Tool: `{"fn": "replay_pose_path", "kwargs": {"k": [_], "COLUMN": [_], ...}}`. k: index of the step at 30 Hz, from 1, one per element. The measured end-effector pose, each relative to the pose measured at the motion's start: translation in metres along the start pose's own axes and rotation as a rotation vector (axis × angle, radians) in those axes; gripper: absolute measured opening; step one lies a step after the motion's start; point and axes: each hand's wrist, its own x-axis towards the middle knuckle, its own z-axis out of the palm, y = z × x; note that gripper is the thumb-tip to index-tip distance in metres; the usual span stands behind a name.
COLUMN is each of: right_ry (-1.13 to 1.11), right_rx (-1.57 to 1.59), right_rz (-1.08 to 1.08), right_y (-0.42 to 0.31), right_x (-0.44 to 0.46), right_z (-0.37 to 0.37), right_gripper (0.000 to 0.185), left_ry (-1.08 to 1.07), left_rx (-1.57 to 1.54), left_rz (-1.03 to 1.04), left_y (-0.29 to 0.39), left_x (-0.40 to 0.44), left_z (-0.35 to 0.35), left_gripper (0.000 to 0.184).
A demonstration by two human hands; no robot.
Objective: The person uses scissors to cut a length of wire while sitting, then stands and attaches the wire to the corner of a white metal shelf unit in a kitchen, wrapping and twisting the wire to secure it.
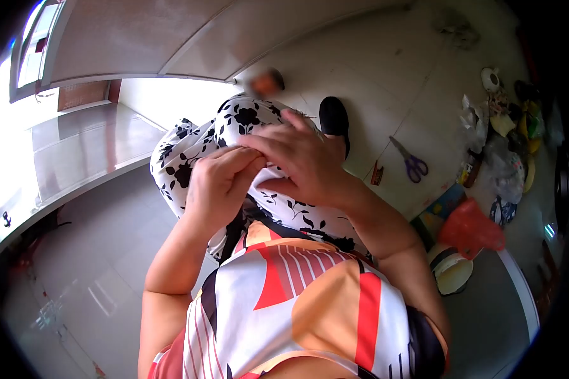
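Observation:
Both my hands meet above my lap, over white trousers [183, 167] with black flowers. My left hand [221, 183] is closed, its thumb and fingertips pressed together; whatever may be between them is too small to make out. Close against it on the right, my right hand [303, 161] has its fingers partly spread, one raised, with the fingertips near the left hand's pinch. No object shows clearly in either hand. Beyond the right hand a black shoe [334, 117] rests on the tiled floor.
Purple-handled scissors [415, 167] and a small orange-red item [377, 173] lie on the floor to the right. Farther right are plastic bags [504, 170], a red plastic thing [471, 227] and a pale container [454, 273]. A shiny ledge [95, 155] runs along the left.

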Motion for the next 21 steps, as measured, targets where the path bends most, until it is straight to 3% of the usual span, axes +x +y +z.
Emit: {"fn": "replay_pose_path", "kwargs": {"k": [2,3,5,6,7,8,10,11,12,13,15,16,17,19,21], "right_ry": [-0.174,-0.016,0.022,-0.037,-0.086,-0.252,-0.228,-0.061,-0.031,-0.096,-0.315,-0.446,-0.408,-0.337,-0.278], "right_rx": [0.035,0.216,-0.029,-0.007,-0.402,-0.739,-0.838,-0.575,-0.219,0.087,0.45,0.637,0.695,0.815,0.786], "right_rz": [0.073,-0.084,0.168,0.475,0.386,0.652,0.63,0.357,0.195,0.03,-0.034,0.062,0.065,0.067,0.113], "right_y": [0.008,0.025,0.046,0.065,0.096,0.093,0.067,0.046,0.012,-0.015,-0.049,-0.054,-0.046,-0.025,0.006], "right_x": [0.007,0.003,-0.016,-0.028,-0.047,-0.057,-0.047,-0.032,-0.001,0.013,0.024,0.021,0.017,0.014,0.008], "right_z": [0.005,-0.002,-0.037,-0.056,-0.076,-0.093,-0.112,-0.107,-0.085,-0.059,-0.009,0.009,0.017,0.026,0.016], "right_gripper": [0.035,0.024,0.022,0.025,0.042,0.053,0.076,0.087,0.09,0.079,0.05,0.04,0.033,0.021,0.013], "left_ry": [0.198,0.319,0.378,0.41,0.388,0.367,0.377,0.323,0.34,0.281,0.238,0.429,0.595,0.478,0.655], "left_rx": [-0.197,-0.429,-0.86,-0.993,-0.997,-1.005,-1.003,-1.008,-0.97,-1.007,-1.081,-1.107,-1.168,-1.307,-1.281], "left_rz": [0.049,0.071,0.139,0.223,0.179,0.138,0.139,0.141,0.083,0.11,0.143,0.096,0.079,0.104,-0.041], "left_y": [0.011,0.014,0.012,0.013,0.02,0.024,0.03,0.032,0.046,0.051,0.052,0.047,0.04,0.001,-0.043], "left_x": [-0.004,-0.009,-0.03,-0.037,-0.044,-0.049,-0.046,-0.041,-0.032,-0.026,-0.025,-0.033,-0.035,-0.053,-0.086], "left_z": [-0.017,-0.027,-0.055,-0.062,-0.068,-0.071,-0.053,-0.043,-0.03,-0.026,-0.032,-0.04,-0.058,-0.119,-0.162], "left_gripper": [0.008,0.011,0.018,0.02,0.022,0.025,0.026,0.026,0.028,0.028,0.025,0.024,0.023,0.019,0.021]}}
